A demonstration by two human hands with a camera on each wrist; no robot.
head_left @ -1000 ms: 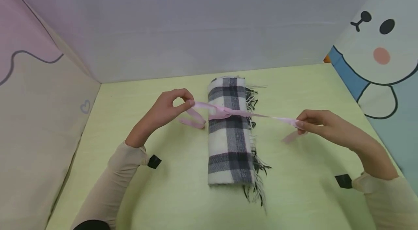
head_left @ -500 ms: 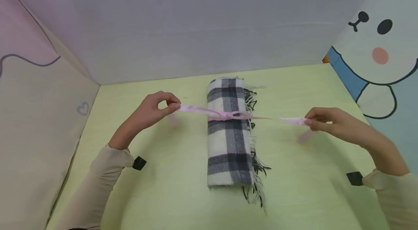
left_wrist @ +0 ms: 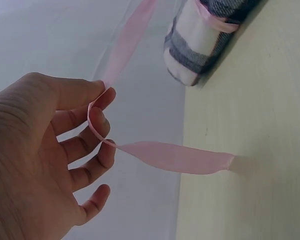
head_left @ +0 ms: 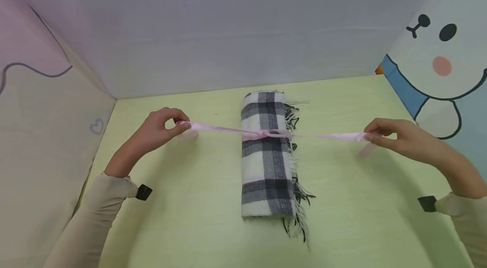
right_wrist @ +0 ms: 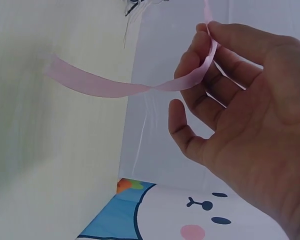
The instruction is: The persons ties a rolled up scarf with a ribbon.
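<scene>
I see a rolled plaid scarf (head_left: pixel 266 154) lying in the middle of the frame on the green table (head_left: pixel 198 217), its fringe along the right side. A pink ribbon (head_left: pixel 266 134) is knotted across its upper part and stretched flat out to both sides. My left hand (head_left: pixel 157 128), left of centre, pinches one ribbon end between thumb and forefinger; my right hand (head_left: pixel 399 139), at the right, pinches the other. The hands are well apart. A cartoon bear panel (head_left: pixel 437 61) fills the upper right.

scarf (head_left: pixel 266 158) lies mid-table (head_left: pixel 190 217) (ribbon (head_left: pixel 220 128) across it), hands either side.
</scene>
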